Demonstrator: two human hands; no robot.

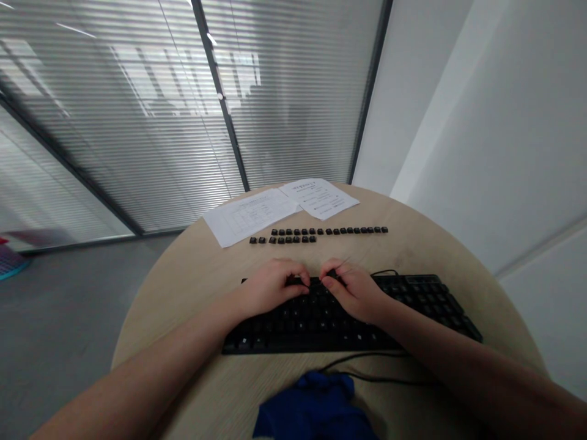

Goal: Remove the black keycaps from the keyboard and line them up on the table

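Observation:
A black keyboard (312, 325) lies across the table in front of me. My left hand (277, 284) rests over its upper left part, with thumb and fingers curled together at the back row; what is between them, if anything, is hidden. Close beside it, my right hand (355, 288) pinches a small black piece (332, 274) above the back edge, and a faint thin line shows by the fingers. Beyond the hands, several loose black keycaps stand in two rows, a longer back row (328, 231) and a shorter front row (281, 241).
Two printed paper sheets, a left one (252, 214) and a right one (321, 198), lie at the far side of the round wooden table (183, 293). A crumpled blue cloth (314, 409) sits at the near edge. Black cable (367, 354) runs between cloth and keyboard.

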